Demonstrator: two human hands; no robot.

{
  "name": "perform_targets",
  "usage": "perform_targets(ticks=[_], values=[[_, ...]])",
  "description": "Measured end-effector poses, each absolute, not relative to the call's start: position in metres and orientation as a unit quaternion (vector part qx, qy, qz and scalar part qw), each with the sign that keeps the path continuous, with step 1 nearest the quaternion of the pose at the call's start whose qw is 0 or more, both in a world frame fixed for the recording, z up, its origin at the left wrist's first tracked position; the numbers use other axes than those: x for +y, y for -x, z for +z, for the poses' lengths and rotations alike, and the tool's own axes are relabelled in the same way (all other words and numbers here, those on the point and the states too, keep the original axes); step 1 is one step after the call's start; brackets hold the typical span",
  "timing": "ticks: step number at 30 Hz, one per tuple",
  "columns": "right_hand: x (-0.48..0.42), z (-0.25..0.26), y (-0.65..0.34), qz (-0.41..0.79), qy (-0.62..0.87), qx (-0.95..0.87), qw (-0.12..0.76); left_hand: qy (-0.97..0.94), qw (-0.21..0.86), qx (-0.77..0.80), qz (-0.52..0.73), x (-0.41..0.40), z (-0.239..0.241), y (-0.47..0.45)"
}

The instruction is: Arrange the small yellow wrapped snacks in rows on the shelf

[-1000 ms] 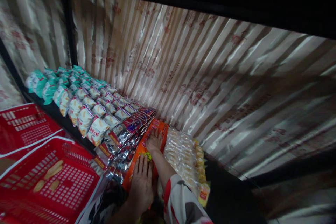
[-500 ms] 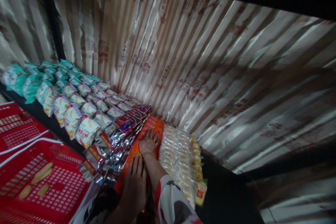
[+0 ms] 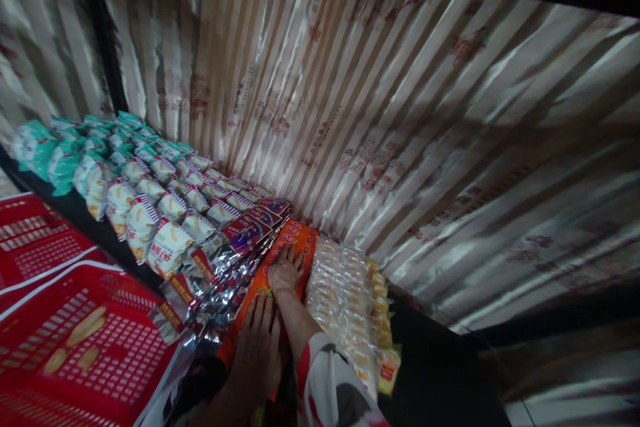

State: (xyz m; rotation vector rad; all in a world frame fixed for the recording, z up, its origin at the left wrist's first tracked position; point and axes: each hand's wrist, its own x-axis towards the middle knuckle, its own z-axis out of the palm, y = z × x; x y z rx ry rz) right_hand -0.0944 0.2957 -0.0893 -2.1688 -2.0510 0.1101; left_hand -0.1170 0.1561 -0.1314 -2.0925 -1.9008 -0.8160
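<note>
Long orange snack packets [image 3: 300,230] lie in a row on a dark shelf. My right hand [image 3: 286,270] rests flat on top of them toward the back, fingers apart. Closer to me, my left hand [image 3: 259,340] lies palm down on the front part of the same orange packets, its fingers stretched out. To their left is a stack of shiny dark red and silver packets [image 3: 250,230]. Clear-wrapped pale snacks [image 3: 337,293] are lined up right beside the orange ones. What lies beneath my palms is hidden.
Several white snack bags [image 3: 170,243] and green bags [image 3: 63,163] stand in rows at the left. A red basket [image 3: 125,347] with a few pale pieces is at lower left. Yellow packets [image 3: 387,370] line the right side. A pleated printed curtain [image 3: 370,120] hangs behind.
The view has shifted slightly, so the goods sit a little further right in the picture. Both hands stay flat on the orange packets with hardly any movement.
</note>
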Motion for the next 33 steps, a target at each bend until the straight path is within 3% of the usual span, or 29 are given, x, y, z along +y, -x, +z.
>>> perform_targets(ticks=[28,33], values=[[0.303,-0.100,0.096,0.044,0.715,-0.691,0.095,0.732,0.105,-0.619,-0.264,0.154,-0.118,0.128],[0.313,-0.094,0.092,0.099,0.732,-0.670,0.071,0.727,0.102,-0.626,-0.264,0.151,-0.116,0.127]])
